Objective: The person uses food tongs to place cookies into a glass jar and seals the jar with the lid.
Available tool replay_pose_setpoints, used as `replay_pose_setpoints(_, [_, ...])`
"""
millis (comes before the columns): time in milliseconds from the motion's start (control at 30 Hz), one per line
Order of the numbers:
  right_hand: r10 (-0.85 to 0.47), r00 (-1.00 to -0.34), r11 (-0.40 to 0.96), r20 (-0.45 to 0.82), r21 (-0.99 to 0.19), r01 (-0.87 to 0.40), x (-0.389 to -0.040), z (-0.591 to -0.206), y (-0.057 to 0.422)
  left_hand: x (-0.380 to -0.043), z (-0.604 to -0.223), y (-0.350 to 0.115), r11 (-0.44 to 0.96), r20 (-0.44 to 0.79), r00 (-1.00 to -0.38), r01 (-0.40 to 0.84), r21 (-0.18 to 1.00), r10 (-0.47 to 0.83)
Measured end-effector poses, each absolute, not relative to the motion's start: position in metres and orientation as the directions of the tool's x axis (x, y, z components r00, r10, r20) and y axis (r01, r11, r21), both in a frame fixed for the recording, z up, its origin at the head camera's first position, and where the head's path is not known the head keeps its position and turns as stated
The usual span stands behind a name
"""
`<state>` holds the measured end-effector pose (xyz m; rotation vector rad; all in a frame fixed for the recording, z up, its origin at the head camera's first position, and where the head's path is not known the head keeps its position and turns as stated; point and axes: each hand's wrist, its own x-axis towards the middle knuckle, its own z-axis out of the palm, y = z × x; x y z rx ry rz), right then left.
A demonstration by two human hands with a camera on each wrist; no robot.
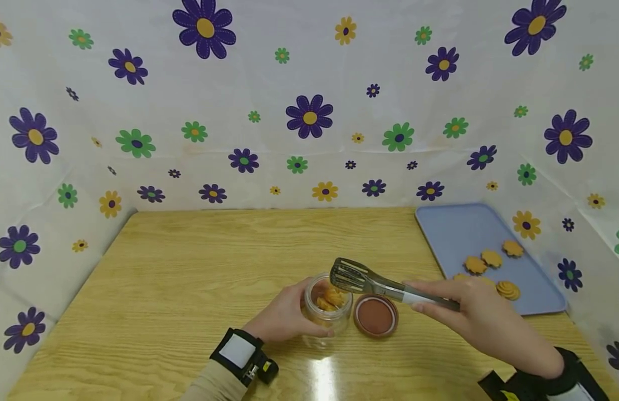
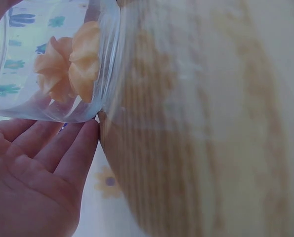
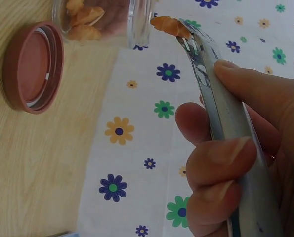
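Note:
My left hand (image 1: 284, 314) grips a clear glass jar (image 1: 341, 323) standing on the table, with the thumb across its near side. Several golden, ridged cookies (image 2: 85, 61) lie inside; the jar's mouth is uncovered. In my right hand (image 1: 490, 323) is a pair of metal serving tongs (image 1: 386, 287), held by the handle with the slotted head above the jar's right rim. Between the tong tips, the right wrist view shows a cookie (image 3: 167, 25), just outside the jar's mouth. The head view hides that cookie behind the tong head.
A reddish-brown round lid (image 1: 376, 316) lies just right of the jar, inner side up. At the table's right side rests a blue tray (image 1: 449, 225) bearing several cookies (image 1: 492, 258), partly behind my right hand. Flower-printed cloth (image 1: 269, 106) encloses the wooden table (image 1: 189, 267).

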<state>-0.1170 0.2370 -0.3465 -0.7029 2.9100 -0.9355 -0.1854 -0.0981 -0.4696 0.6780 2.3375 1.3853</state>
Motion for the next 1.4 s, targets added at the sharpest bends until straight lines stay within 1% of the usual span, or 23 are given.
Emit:
replay_pose_setpoints(167, [-0.455,-0.889,0.708,0.042,-0.588,-0.391,-0.118,-0.351,0.234,-0.186,-0.470,-0.098,0.404,-0.044,-0.824,0.230,0.886,0.565])
replay_pose_setpoints(267, [-0.463,-0.886,0.705,0.016,-0.599,-0.379,-0.120,-0.352,0.233,-0.186,-0.471,-0.098,0.403,-0.041,-0.822,0.234,0.885,0.568])
replay_pose_setpoints(667, [-0.451,-0.893,0.717,-0.007,-0.599,-0.357,-0.119,-0.353,0.234,-0.186,-0.471,-0.096,0.381,-0.019,-0.810,0.255,0.889,0.587])
replay_pose_setpoints(800, [-0.407,-0.913,0.737,0.029,-0.580,-0.347,-0.117,-0.352,0.236,-0.186,-0.471,-0.097,0.378,-0.027,-0.812,0.241,0.894,0.583])
replay_pose_setpoints(933, [-0.298,-0.943,0.770,0.151,-0.545,-0.331,-0.115,-0.346,0.251,-0.185,-0.471,-0.098,0.388,-0.048,-0.820,0.218,0.895,0.571])
replay_pose_setpoints(1000, [-0.218,-0.948,0.808,0.234,-0.502,-0.310,-0.116,-0.341,0.264,-0.185,-0.471,-0.097,0.390,-0.053,-0.820,0.213,0.896,0.570])
replay_pose_setpoints(1067, [-0.126,-0.940,0.852,0.317,-0.450,-0.266,-0.116,-0.334,0.280,-0.184,-0.471,-0.097,0.393,-0.054,-0.820,0.214,0.894,0.569])
replay_pose_setpoints(1133, [-0.005,-0.937,0.900,0.350,-0.407,-0.157,-0.115,-0.326,0.295,-0.184,-0.471,-0.097,0.395,-0.056,-0.820,0.214,0.894,0.569])
replay_pose_setpoints(1167, [0.050,-0.921,0.920,0.386,-0.376,-0.107,-0.115,-0.324,0.303,-0.184,-0.472,-0.097,0.395,-0.056,-0.820,0.214,0.893,0.570])
replay_pose_setpoints(1300, [0.229,-0.853,0.942,0.470,-0.329,0.071,-0.119,-0.324,0.332,-0.185,-0.472,-0.098,0.393,-0.053,-0.818,0.217,0.894,0.573])
replay_pose_setpoints(1367, [0.263,-0.806,0.946,0.530,-0.304,0.109,-0.123,-0.331,0.347,-0.186,-0.473,-0.098,0.394,-0.051,-0.818,0.220,0.892,0.573])
replay_pose_setpoints(1400, [0.281,-0.799,0.946,0.532,-0.296,0.135,-0.125,-0.335,0.353,-0.186,-0.473,-0.098,0.394,-0.049,-0.818,0.222,0.892,0.573])
